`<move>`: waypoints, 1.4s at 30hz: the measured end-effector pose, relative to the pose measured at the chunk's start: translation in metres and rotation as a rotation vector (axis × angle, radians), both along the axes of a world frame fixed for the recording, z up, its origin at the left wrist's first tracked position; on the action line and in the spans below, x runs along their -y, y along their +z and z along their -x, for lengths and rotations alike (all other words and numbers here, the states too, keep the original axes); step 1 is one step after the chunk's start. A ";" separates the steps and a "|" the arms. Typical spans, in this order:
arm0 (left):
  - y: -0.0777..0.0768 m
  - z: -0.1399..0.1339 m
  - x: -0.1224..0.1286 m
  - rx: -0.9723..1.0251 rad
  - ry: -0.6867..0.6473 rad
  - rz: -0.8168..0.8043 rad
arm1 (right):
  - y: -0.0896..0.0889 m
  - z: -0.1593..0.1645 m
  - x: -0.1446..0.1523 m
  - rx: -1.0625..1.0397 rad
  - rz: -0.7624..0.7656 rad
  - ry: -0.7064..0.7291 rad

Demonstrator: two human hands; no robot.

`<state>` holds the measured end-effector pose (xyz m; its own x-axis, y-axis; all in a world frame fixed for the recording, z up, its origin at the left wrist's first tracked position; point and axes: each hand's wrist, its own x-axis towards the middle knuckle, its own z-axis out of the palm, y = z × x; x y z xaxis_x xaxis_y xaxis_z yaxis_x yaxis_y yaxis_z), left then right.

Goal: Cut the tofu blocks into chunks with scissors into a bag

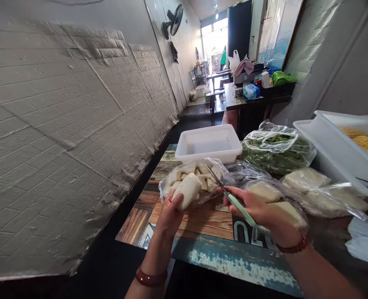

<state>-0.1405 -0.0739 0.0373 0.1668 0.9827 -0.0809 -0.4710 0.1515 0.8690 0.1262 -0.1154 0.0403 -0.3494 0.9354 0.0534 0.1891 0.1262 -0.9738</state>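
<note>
Lower centre: with left hand (170,208), thumb uppermost, clamping white oblong doughy lump (188,190) | right of centre: with right hand (254,206), slanted leftward, gripping pale-green-handled metal-bladed tool (235,202)

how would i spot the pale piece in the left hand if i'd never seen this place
On the wood-patterned table, find the white tub, then the clear bag of pale chunks on its near side. Just in front of those chunks, the left hand holds the pale piece. It is smooth, rounded and clearly larger than the chunks behind.
</note>
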 end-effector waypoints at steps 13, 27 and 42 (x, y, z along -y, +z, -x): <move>0.015 -0.001 -0.001 -0.087 0.079 -0.022 | -0.001 0.017 0.015 0.207 0.085 0.167; 0.023 -0.007 0.010 -0.213 0.014 -0.044 | -0.009 0.021 0.019 0.113 -0.017 0.100; 0.022 -0.010 0.006 -0.216 -0.002 -0.075 | -0.005 0.016 0.018 0.110 -0.036 0.072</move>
